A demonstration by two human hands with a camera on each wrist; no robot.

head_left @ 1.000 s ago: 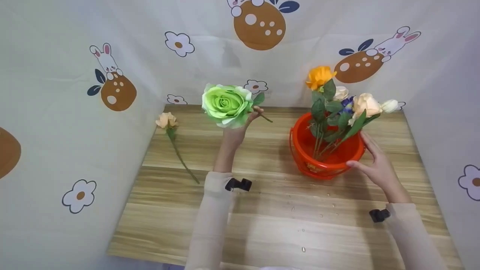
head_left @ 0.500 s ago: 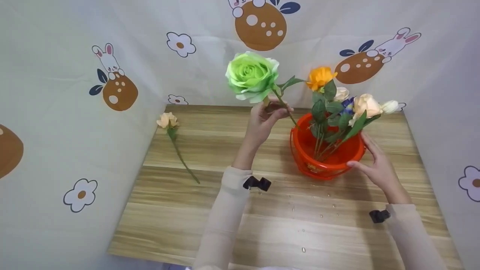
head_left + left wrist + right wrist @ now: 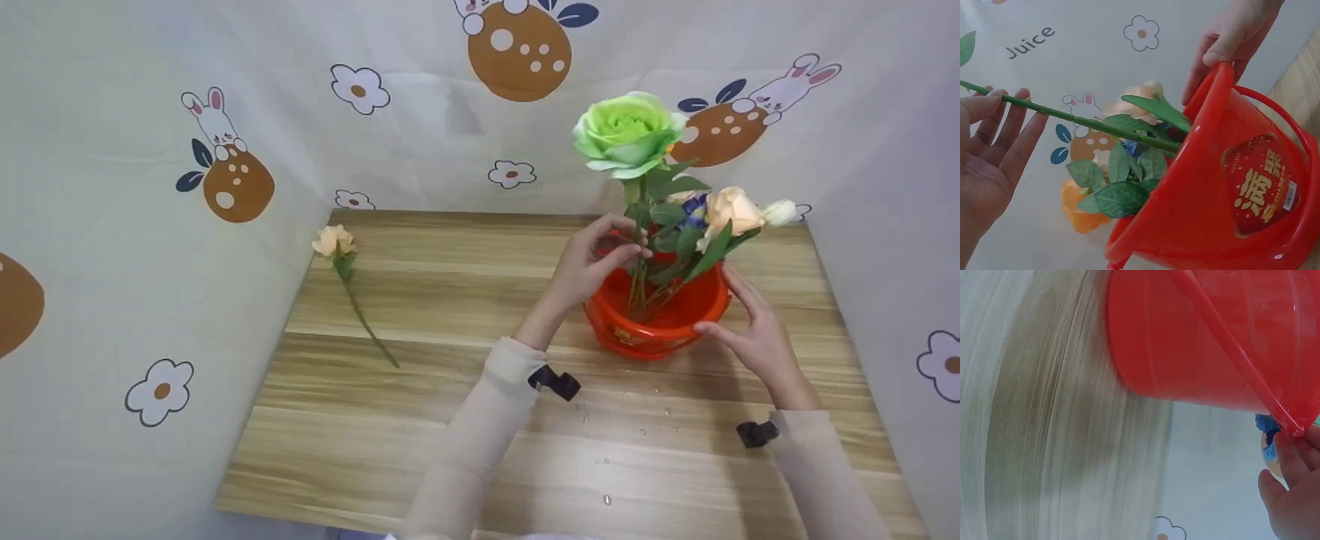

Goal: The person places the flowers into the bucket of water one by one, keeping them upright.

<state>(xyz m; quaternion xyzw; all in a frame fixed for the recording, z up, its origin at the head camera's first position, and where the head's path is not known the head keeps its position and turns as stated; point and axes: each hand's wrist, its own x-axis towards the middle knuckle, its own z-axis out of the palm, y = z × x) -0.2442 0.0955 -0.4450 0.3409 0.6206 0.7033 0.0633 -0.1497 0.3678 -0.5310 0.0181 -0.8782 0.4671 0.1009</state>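
My left hand [image 3: 592,259] pinches the stem of a large green artificial rose [image 3: 628,135]. The bloom stands upright above the red bucket [image 3: 637,334], and in the left wrist view the lower stem [image 3: 1098,125] runs in past the rim. Straight fingers of my right hand [image 3: 757,334] rest against the bucket's right rim, thumb toward the front. Inside the bucket lean a peach rose [image 3: 733,211], a white bud [image 3: 780,213], a blue-purple flower [image 3: 694,210] and leafy stems. An orange flower [image 3: 1081,208], mostly covered by the green rose in the head view, shows in the left wrist view.
A peach flower [image 3: 335,240] with a long stem lies at the left of the wooden table [image 3: 337,435]. Small water drops [image 3: 607,499] dot the surface in front of the bucket. Printed cloth [image 3: 420,142] encloses the back and sides.
My left hand has carried the green rose rightward from the middle of the table to the bucket, turning it upright with its stem in the opening. The right hand has stayed at the rim.
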